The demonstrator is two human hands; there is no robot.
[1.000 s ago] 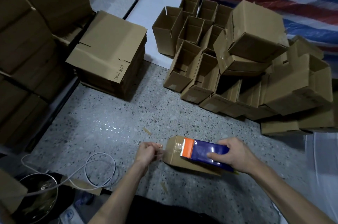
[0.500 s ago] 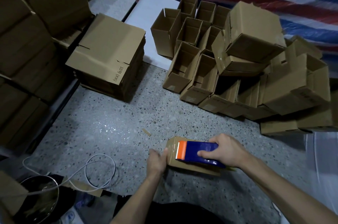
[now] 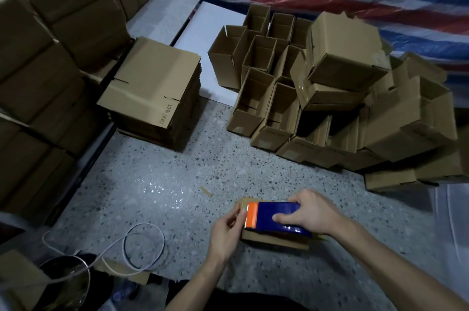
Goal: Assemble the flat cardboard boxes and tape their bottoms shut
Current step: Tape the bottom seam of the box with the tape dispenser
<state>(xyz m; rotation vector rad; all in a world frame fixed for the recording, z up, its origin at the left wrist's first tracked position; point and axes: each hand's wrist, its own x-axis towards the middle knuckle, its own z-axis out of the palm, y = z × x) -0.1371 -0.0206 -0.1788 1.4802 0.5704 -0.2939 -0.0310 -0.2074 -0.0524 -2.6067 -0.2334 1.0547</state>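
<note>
Lower centre of frame: small brown cardboard box [image 3: 274, 241] lies on speckled floor [image 3: 177, 183]. Blue-and-orange tape dispenser [image 3: 275, 214] is gripped on top by right hand [image 3: 313, 211]; box's left end is clasped by left hand [image 3: 225, 232], probably steadied for taping.

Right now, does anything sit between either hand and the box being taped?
Only the dispenser: the right hand grips it on top of the box. The left hand holds the box's left end, with nothing visible between.
</note>
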